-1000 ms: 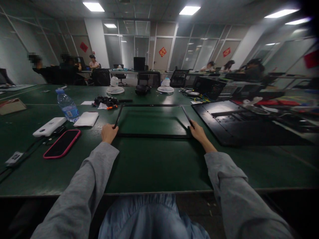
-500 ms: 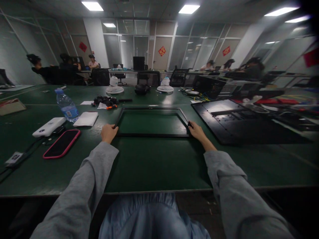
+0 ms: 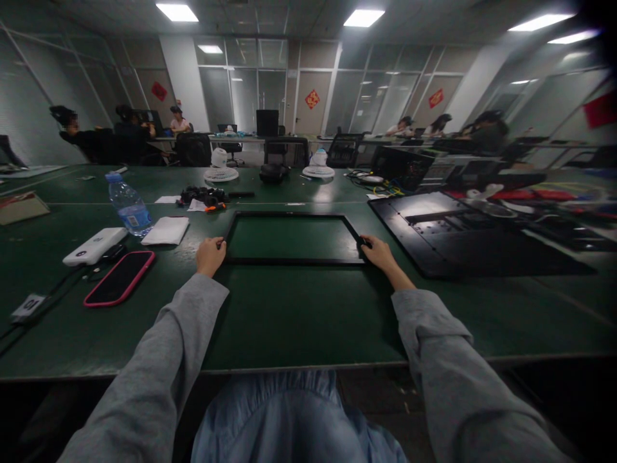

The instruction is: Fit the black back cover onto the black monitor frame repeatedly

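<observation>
A thin black rectangular frame (image 3: 294,262), which looks like a monitor bezel, is level over the green table (image 3: 308,321); I cannot tell whether it touches the tabletop. Its middle is open, and green shows through. My left hand (image 3: 211,256) is closed on its left side near the front corner. On the opposite side, my right hand (image 3: 380,252) pinches the frame near the right front corner. To the right lies a large black panel (image 3: 463,247), flat on the table with its bracketed side up.
Left of my hands are a pink-edged phone (image 3: 120,278), a white power bank (image 3: 95,246) with cables, a tilted water bottle (image 3: 129,207) and a folded white paper (image 3: 166,231). Two small white fans (image 3: 220,168) stand farther back. Cables and a black computer case (image 3: 402,166) are at back right.
The frame has tipped slightly, so its far bar sits a little lower in view and shows more of its face. Both hands keep their grip, almost in the same place.
</observation>
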`<state>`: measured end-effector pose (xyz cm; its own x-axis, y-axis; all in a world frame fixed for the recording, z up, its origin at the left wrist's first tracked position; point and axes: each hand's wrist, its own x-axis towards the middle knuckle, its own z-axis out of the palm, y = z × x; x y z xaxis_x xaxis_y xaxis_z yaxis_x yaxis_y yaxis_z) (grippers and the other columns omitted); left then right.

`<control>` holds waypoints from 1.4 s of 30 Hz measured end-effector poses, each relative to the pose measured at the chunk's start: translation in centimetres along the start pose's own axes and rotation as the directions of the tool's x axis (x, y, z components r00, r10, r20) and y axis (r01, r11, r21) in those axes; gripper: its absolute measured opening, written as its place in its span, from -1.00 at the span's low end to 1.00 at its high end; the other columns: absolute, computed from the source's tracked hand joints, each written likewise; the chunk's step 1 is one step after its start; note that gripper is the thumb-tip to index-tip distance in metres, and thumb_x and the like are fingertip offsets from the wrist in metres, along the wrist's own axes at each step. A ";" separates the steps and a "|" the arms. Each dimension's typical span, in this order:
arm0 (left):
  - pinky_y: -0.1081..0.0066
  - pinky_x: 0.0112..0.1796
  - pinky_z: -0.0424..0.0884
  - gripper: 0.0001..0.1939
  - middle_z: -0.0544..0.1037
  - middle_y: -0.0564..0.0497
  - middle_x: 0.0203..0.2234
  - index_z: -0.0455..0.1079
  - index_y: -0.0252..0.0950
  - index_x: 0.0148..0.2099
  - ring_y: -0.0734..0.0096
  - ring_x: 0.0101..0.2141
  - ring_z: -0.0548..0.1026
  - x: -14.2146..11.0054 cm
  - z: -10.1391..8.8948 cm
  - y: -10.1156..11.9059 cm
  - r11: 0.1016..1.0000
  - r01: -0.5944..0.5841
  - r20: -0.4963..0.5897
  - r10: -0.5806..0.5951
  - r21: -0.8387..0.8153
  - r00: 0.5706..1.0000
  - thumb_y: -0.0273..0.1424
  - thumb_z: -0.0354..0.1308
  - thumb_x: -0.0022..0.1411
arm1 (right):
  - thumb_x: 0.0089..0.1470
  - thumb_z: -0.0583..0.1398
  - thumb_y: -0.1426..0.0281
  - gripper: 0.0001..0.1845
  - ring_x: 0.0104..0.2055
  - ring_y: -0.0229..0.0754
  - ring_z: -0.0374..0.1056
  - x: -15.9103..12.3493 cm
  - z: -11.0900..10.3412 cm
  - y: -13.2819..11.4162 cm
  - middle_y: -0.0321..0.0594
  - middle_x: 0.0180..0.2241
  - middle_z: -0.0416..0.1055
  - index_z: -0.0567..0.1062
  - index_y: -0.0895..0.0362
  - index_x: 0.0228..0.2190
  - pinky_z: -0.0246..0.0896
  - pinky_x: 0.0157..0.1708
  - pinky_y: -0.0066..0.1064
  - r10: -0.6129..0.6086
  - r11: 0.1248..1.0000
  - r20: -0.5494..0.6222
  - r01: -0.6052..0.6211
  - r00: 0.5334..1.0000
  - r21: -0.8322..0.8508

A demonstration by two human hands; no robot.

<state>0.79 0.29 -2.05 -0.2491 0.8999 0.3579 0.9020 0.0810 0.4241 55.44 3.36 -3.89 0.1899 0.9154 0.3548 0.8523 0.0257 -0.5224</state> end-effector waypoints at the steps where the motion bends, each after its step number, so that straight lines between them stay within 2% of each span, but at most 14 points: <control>1: 0.23 0.08 0.38 -0.57 0.61 -0.25 0.02 0.57 -0.31 0.14 0.07 0.06 0.53 0.1 0.0 0.0 1.000 -0.002 0.000 0.002 -0.011 1.000 -0.29 0.02 0.37 | 0.07 0.17 0.42 -0.49 0.04 0.06 0.52 0.0 0.0 0.0 -0.02 -0.04 0.61 0.59 0.18 0.07 0.37 0.10 -0.13 -0.005 1.000 -0.007 0.005 1.000 0.005; 5: 0.24 0.11 0.38 -0.57 0.60 -0.24 0.04 0.56 -0.34 0.13 0.12 0.06 0.54 0.3 0.1 -0.1 0.994 0.025 0.022 -0.022 -0.103 1.000 -0.40 -0.03 0.36 | 0.03 0.18 0.42 -0.50 -0.04 0.04 0.54 -0.2 -0.2 -0.4 -0.07 -0.13 0.63 0.62 0.15 0.02 0.39 0.07 -0.13 -0.021 1.000 -0.029 0.021 0.999 0.018; 9: 0.27 0.09 0.39 -0.51 0.64 -0.17 0.01 0.55 -0.32 0.12 0.20 0.05 0.55 0.5 0.0 -0.5 0.956 0.097 0.037 -0.090 -0.276 0.995 -0.56 -0.05 0.26 | 0.06 0.15 0.40 -0.51 -0.02 0.05 0.52 -0.4 -0.6 -1.1 -0.02 -0.10 0.62 0.62 0.18 0.02 0.38 0.07 -0.15 0.010 0.999 -0.015 -0.010 1.000 0.039; 15: 0.33 -0.07 0.49 -0.37 0.65 -0.15 -0.06 0.53 -0.35 0.11 0.34 -0.20 0.61 1.2 0.0 -1.5 0.796 0.202 0.059 -0.206 -0.570 0.977 -0.59 -0.03 -0.01 | 0.04 0.09 0.48 -0.55 0.00 0.01 0.51 -0.4 -0.8 -1.8 -0.04 -0.14 0.63 0.63 0.15 -0.09 0.36 0.12 -0.11 0.016 0.991 -0.089 -0.004 0.996 0.131; 19: 0.35 -0.14 0.51 -0.34 0.64 -0.17 -0.06 0.53 -0.38 0.07 0.37 -0.25 0.59 1.2 -0.5 -1.3 0.714 0.234 0.033 -0.283 -0.660 0.959 -0.56 -0.08 -0.08 | 0.09 0.06 0.45 -0.55 -0.05 0.03 0.52 -0.5 -0.8 -1.8 0.00 -0.13 0.62 0.62 0.17 -0.07 0.38 0.08 -0.08 0.040 0.993 -0.116 -0.027 0.992 0.112; 21: 0.34 -0.14 0.50 -0.38 0.65 -0.15 -0.07 0.56 -0.36 0.00 0.32 -0.21 0.59 1.0 -0.8 -1.2 0.723 0.227 0.019 -0.285 -0.652 0.958 -0.54 -0.09 -0.09 | 0.13 0.05 0.42 -0.55 -0.06 0.04 0.52 -0.6 -0.7 -1.7 0.03 -0.12 0.61 0.62 0.18 -0.05 0.38 0.07 -0.08 0.039 0.996 -0.117 -0.030 0.992 0.082; 24: 0.31 -0.11 0.47 -0.55 0.67 -0.09 -0.21 0.58 -0.28 -0.25 0.23 -0.14 0.57 0.7 -1.2 -1.2 0.793 0.208 -0.013 -0.263 -0.573 0.965 -0.50 -0.09 -0.08 | 0.13 0.06 0.42 -0.56 -0.06 0.04 0.52 -0.7 -0.5 -1.6 -0.01 -0.15 0.62 0.64 0.15 -0.07 0.38 0.07 -0.09 0.001 0.998 -0.123 0.007 0.992 0.062; 28: 0.29 -0.19 0.39 -0.81 0.56 -0.05 -0.48 0.41 -0.19 -0.54 0.17 -0.23 0.53 0.5 -1.6 -1.1 0.876 0.231 -0.046 -0.275 -0.424 0.960 -0.47 -0.04 -0.11 | 0.12 0.07 0.43 -0.56 -0.06 0.03 0.52 -0.7 -0.3 -1.6 -0.04 -0.14 0.63 0.64 0.13 -0.07 0.37 0.08 -0.11 -0.021 0.999 -0.128 0.026 0.992 0.032; 34: 0.32 -0.38 0.19 -0.87 0.32 0.05 -0.64 0.22 -0.19 -0.60 0.31 -0.44 0.37 0.6 -1.7 -0.9 0.896 0.255 -0.033 -0.286 -0.364 0.958 -0.49 -0.06 -0.09 | 0.13 0.05 0.44 -0.53 -0.01 0.05 0.51 -1.1 -0.2 -2.0 0.02 -0.07 0.61 0.62 0.17 -0.03 0.36 0.09 -0.10 -0.025 1.000 -0.104 0.024 0.994 -0.010; 42: 0.34 -0.42 0.13 -0.82 0.24 0.06 -0.68 0.16 -0.19 -0.63 0.33 -0.49 0.30 0.3 -1.7 -0.1 0.923 0.223 0.031 -0.225 -0.315 0.974 -0.52 -0.07 -0.06 | 0.08 0.07 0.46 -0.56 -0.06 0.03 0.51 -1.5 -0.2 -2.2 -0.04 -0.11 0.62 0.63 0.11 -0.08 0.39 0.04 -0.10 -0.015 1.000 -0.123 0.018 0.992 0.024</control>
<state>0.06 -0.21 -0.58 -0.4344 0.8714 0.2280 0.6656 0.1401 0.7330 53.40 1.85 -3.14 0.2359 0.8587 0.4550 0.8433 0.0517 -0.5349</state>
